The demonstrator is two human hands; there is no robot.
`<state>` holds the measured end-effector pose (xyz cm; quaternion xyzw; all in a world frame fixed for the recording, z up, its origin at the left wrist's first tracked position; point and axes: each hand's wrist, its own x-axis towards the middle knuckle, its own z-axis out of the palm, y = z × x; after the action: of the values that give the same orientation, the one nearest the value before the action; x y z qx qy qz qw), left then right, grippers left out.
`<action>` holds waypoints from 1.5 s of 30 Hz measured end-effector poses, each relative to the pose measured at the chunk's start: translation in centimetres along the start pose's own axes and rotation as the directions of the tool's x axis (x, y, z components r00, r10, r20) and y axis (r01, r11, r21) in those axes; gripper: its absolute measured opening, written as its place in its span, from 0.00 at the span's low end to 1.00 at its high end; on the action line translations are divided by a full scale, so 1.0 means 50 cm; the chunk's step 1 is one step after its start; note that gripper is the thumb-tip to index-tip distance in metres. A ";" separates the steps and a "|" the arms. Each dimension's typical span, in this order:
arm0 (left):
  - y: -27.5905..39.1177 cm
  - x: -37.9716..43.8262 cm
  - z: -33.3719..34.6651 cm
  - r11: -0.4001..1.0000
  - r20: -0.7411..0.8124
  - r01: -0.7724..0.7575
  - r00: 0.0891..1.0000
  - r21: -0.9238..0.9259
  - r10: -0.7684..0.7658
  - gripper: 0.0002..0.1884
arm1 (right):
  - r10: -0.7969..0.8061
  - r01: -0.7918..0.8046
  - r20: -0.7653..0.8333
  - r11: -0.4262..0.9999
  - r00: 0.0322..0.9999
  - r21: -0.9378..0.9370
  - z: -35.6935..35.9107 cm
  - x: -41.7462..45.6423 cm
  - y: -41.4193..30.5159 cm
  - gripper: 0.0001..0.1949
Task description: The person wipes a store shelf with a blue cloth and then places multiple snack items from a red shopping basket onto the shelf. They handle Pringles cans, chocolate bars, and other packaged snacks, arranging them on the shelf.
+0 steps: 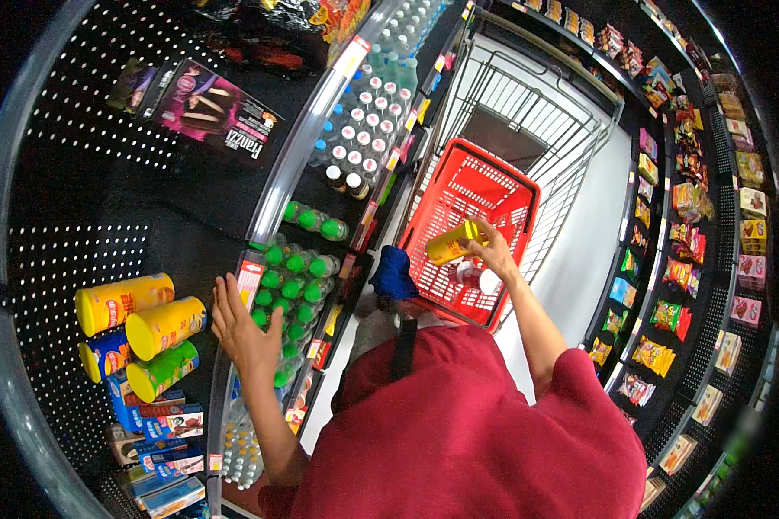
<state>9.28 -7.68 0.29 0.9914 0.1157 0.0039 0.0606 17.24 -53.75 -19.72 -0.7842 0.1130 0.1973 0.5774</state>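
Observation:
My right hand (490, 250) grips a yellow snack canister (454, 242) over a red plastic shopping basket (529, 194). Inside the basket, below the canister, lies an item with a white round end (490, 281). The basket rests in a metal shopping cart (568, 188). My left hand (247, 324) has its fingers spread at the shelf edge and holds nothing; whether it touches the edge I cannot tell. Left of it, on the black shelf, lie an orange-yellow canister (133, 300), a yellow canister (169, 326), a blue one (107, 357) and a green one (163, 372).
Green-capped bottles (295, 295) and white-capped bottles (363, 133) fill a lower shelf. Boxed snacks (175, 425) sit near the canisters, and a dark pink box (204, 107) stands farther up. Across the aisle, a shelf holds bagged snacks (668, 314). A dark blue cloth item (395, 272) is beside the basket.

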 end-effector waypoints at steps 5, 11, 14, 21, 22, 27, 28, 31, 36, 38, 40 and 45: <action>-0.006 -0.009 -0.002 0.982 -0.149 -0.091 0.987 -0.166 0.066 0.51 | -0.205 0.167 0.164 0.961 0.965 0.221 0.034 -0.047 -0.185 0.34; 0.098 -0.063 -0.027 0.714 -0.025 -0.194 0.970 -0.673 0.240 0.46 | -0.359 0.325 0.391 0.933 0.848 0.151 0.130 -0.104 -0.390 0.34; 0.116 -0.078 -0.022 0.710 -0.007 -0.203 0.963 -0.674 0.269 0.50 | -0.402 0.434 0.498 0.899 0.768 0.056 0.191 -0.146 -0.510 0.35; 0.066 -0.080 -0.002 0.602 -0.225 -0.164 0.974 -0.781 -0.026 0.45 | -0.568 0.512 0.391 0.823 0.724 0.246 0.362 -0.191 -0.581 0.47; 0.055 -0.078 -0.005 0.622 -0.284 -0.192 0.957 -0.759 -0.051 0.41 | -0.567 0.545 0.431 0.817 0.702 0.187 0.381 -0.192 -0.586 0.45; 0.027 -0.047 -0.008 0.598 -0.341 -0.180 0.925 -0.781 -0.168 0.46 | -0.596 0.596 0.452 0.787 0.664 0.161 0.471 -0.165 -0.600 0.36; 0.029 -0.041 -0.013 0.659 -0.400 -0.193 0.899 -0.727 -0.178 0.47 | -0.662 0.661 0.418 0.731 0.622 0.172 0.487 -0.153 -0.608 0.34; 0.024 -0.038 -0.017 0.687 -0.426 -0.165 0.875 -0.708 -0.229 0.48 | -0.679 0.699 0.444 0.699 0.584 0.149 0.532 -0.101 -0.638 0.32; 0.012 -0.009 -0.006 0.665 -0.409 -0.143 0.874 -0.733 -0.263 0.44 | -0.754 0.789 0.449 0.595 0.479 0.156 0.622 -0.003 -0.684 0.32; 0.011 0.014 0.003 0.666 -0.407 -0.134 0.872 -0.734 -0.274 0.43 | -0.755 0.807 0.465 0.576 0.462 0.133 0.659 0.044 -0.688 0.33; 0.000 0.035 0.013 0.685 -0.419 -0.114 0.858 -0.719 -0.297 0.43 | -0.750 0.812 0.493 0.567 0.441 0.137 0.688 0.062 -0.708 0.34; -0.022 0.087 0.031 0.624 -0.360 -0.065 0.861 -0.779 -0.359 0.44 | -0.723 0.822 0.534 0.563 0.439 0.086 0.738 0.103 -0.719 0.36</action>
<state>13.27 -5.79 -1.40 0.8219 0.1978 0.2951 0.4454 29.83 -7.33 -0.46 -0.7143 -0.4357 0.1210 0.5342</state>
